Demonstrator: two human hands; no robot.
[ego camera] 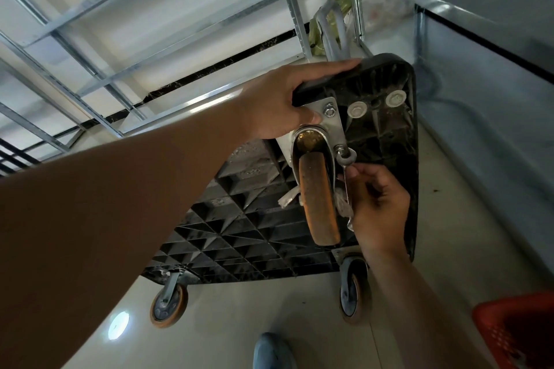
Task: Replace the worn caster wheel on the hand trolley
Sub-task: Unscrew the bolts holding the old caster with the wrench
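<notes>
Head view: a pale glossy tiled floor (269,308) runs between bare metal shelving (99,39) and a grey wall. The black hand trolley (239,219) stands tipped on edge, ribbed underside showing, three orange caster wheels visible. The left hand (287,102) grasps its top corner. The worn caster wheel (319,198) sits there, the right hand (377,207) pinching a wrench (347,159) on its bolt. One red basket (515,332) occupies the floor's near right corner.

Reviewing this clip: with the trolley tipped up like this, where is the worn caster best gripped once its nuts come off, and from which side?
Probably around the orange wheel and its metal fork, coming from the lower side facing the camera. The wheel juts out from the trolley deck with open space around it, while the flat mounting plate lies flush and offers no hold.
</notes>
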